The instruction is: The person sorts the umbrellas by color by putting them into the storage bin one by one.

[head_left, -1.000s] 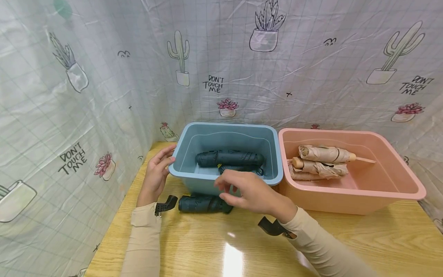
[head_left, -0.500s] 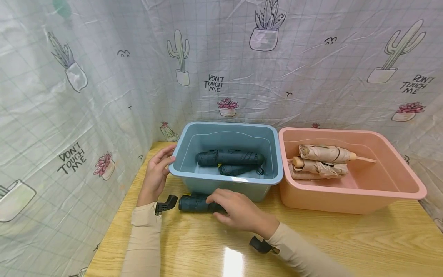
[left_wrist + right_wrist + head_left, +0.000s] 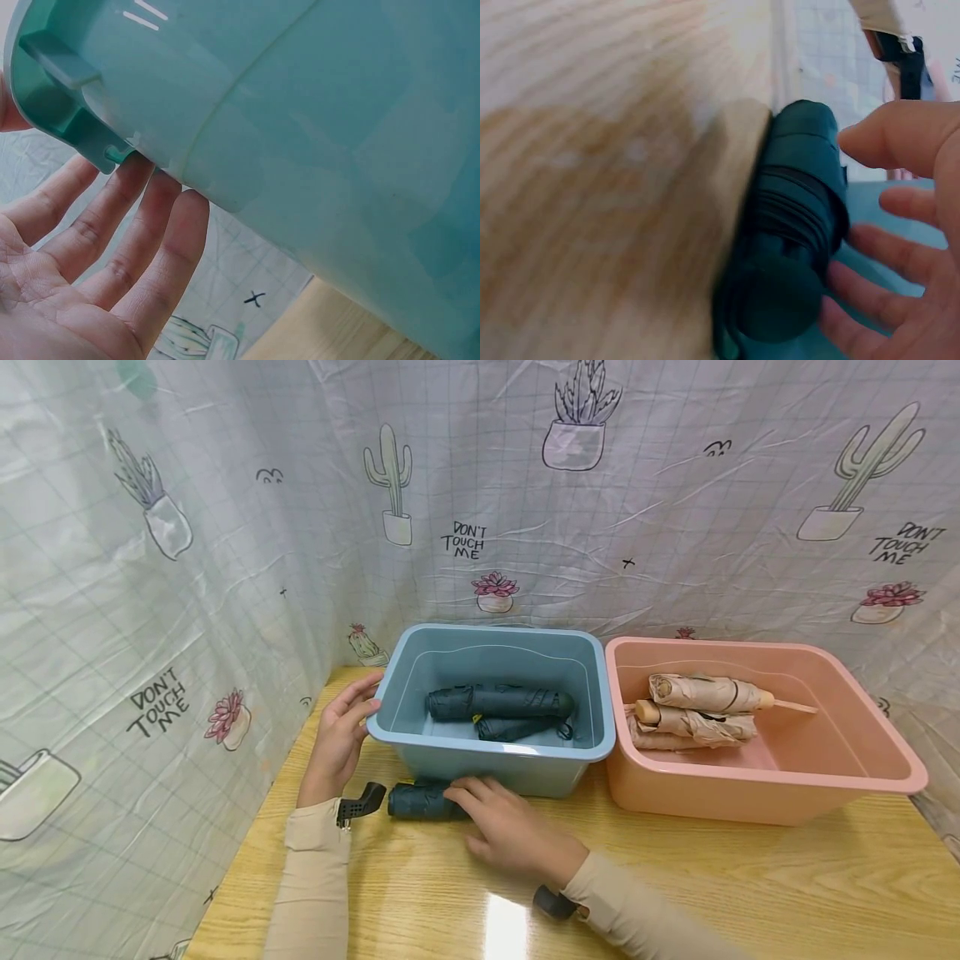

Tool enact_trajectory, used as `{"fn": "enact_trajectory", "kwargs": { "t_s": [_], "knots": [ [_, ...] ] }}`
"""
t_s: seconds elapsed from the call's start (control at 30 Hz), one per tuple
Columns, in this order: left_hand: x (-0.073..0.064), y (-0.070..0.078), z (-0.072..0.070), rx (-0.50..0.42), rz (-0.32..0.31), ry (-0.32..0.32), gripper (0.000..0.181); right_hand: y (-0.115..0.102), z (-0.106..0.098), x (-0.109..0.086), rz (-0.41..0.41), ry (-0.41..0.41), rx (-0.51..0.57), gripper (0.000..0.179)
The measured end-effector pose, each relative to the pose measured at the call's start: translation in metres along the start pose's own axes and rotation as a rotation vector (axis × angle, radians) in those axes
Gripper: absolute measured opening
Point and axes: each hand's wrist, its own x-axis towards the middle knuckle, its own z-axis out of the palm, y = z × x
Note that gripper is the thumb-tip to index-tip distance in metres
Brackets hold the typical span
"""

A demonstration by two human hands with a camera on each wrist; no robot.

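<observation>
A dark green folded umbrella lies on the table before the blue bin. My right hand is over its right end, hiding part of it in the head view. In the right wrist view, the thumb and spread fingers stand beside the umbrella, not closed round it. My left hand touches the bin's left end; its fingers lie nearly straight against the wall under the rim in the left wrist view. Inside the bin are a long dark umbrella and a smaller one.
To the right stands a pink bin with several beige folded umbrellas piled at its left side. Both bins are on a wooden table. A printed curtain hangs behind and to the left.
My right hand has come down from over the blue bin's front rim to the umbrella on the table. My left hand has stayed at the bin's left end.
</observation>
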Motion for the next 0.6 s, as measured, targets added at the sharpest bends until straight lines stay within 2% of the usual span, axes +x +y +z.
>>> {"fn": "enact_trajectory", "kwargs": {
  "t_s": [0.27,0.6],
  "knots": [
    [0.001,-0.001,0.0,-0.016,0.008,0.008,0.054,-0.003,0.006,0.0,0.047,0.009,-0.051,0.068],
    [0.001,-0.002,0.0,-0.015,0.009,0.008,0.054,-0.011,0.017,0.005,0.071,0.03,-0.173,0.068]
  ]
}}
